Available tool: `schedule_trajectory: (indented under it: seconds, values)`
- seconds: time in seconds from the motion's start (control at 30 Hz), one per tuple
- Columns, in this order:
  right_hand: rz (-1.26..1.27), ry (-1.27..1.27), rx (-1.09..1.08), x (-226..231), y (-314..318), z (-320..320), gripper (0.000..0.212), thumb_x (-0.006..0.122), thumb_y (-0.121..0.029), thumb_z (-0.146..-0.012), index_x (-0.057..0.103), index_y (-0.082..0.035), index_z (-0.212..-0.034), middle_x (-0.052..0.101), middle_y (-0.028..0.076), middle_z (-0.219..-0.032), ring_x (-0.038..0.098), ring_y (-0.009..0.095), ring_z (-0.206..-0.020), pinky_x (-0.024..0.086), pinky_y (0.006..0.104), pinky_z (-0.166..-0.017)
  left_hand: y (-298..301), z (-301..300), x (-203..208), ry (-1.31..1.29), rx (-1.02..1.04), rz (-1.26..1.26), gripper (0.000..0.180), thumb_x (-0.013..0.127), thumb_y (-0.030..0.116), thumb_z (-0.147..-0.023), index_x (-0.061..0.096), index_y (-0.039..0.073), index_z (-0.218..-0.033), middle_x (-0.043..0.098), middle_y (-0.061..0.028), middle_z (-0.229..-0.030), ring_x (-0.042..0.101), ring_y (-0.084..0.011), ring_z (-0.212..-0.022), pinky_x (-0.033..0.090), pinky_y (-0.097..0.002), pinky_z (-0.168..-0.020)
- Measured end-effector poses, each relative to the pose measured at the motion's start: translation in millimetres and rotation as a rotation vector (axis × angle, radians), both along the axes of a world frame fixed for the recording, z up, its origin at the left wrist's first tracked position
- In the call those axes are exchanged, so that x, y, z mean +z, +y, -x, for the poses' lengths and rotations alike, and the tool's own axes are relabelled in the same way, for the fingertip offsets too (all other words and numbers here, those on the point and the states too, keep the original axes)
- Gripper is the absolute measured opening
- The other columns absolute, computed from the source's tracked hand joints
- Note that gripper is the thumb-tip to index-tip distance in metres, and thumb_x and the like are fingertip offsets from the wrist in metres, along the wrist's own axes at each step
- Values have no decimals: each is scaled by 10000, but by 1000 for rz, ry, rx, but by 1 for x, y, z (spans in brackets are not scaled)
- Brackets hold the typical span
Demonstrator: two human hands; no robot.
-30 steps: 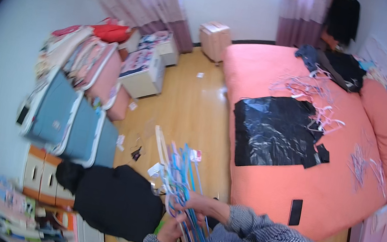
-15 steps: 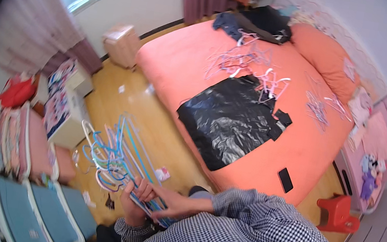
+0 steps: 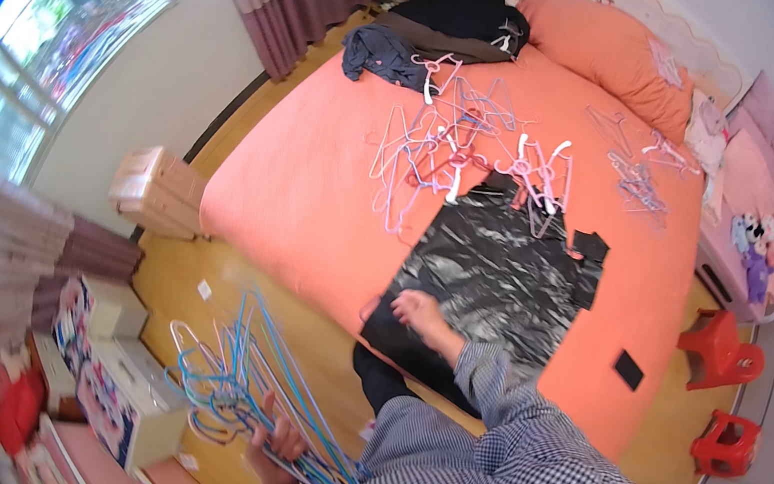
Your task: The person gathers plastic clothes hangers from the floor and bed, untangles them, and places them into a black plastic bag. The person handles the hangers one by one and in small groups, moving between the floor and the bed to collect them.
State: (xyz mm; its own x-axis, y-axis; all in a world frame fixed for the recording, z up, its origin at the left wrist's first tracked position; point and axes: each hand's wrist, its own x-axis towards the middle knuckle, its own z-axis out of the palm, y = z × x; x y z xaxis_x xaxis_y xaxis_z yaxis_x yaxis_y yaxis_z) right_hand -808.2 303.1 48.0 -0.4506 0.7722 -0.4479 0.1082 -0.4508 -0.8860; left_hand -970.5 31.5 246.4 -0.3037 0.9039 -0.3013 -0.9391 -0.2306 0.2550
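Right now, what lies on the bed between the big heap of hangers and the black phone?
In the head view, a shiny black sheet, then bare bedspread nearer the phone.

Head cam, left one of a side-by-side pair, worn on my head. Looks steeply down and out ahead, over my checked shirt [image 3: 512, 475] at the lower edge. Wide fisheye, dark curved rim, straight edges bowed. Close in: my left hand [image 3: 280, 440] low, left of centre; my right hand [image 3: 418, 314] about mid-frame. Farther off: bed [image 3: 300, 183] across the middle, window [image 3: 88, 22] upper left.
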Motion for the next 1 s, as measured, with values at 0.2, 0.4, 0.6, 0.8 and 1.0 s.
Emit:
schedule_trajectory:
  seconds: [0.2, 0.4, 0.6, 0.8, 1.0]
  values:
    - [-20, -477, -441, -167, 198, 100, 184, 554, -143, -855, 613, 1, -757, 601, 49, -656, 535, 120, -540, 429, 295, -494, 103, 118, -46, 97, -76, 230, 308, 531, 203, -891, 473, 50, -1152, 306, 29, -585, 278, -51, -469, 296, -204, -439]
    - [-211, -540, -652, -213, 238, 56, 298, 534, -256, -845, 627, 5, -734, 598, 116, -601, 585, 226, -554, 442, 359, -540, 206, 174, -69, 40, -169, 340, 216, 563, 144, -854, 446, 60, -1015, 304, 26, -573, 287, -54, -467, 297, -213, -445]
    - [-183, -566, -565, -60, 153, 72, 195, 487, -153, -913, 585, -19, -811, 560, 67, -536, 550, 141, -455, 436, 295, -442, 263, 240, -73, 39, -271, 275, 184, 537, 149, -864, 459, 59, -1004, 300, 11, -580, 292, -77, -480, 295, -234, -465]
    - [-885, -1006, -401, 50, 143, 68, 92, 528, -74, -883, 602, -20, -876, 594, 68, -608, 572, 234, -533, 436, 331, -501, 344, 271, -82, 146, -476, 252, 146, 523, 158, -889, 517, 68, -1005, 273, 35, -574, 266, -69, -469, 249, -232, -447]
    - [-367, -714, -907, 96, 177, 67, 138, 497, -134, -923, 602, -46, -946, 497, 23, -536, 460, 86, -472, 361, 257, -442, 415, 302, -96, 141, -656, 173, 107, 524, 140, -892, 509, 67, -969, 305, 31, -591, 285, -64, -475, 266, -228, -460]
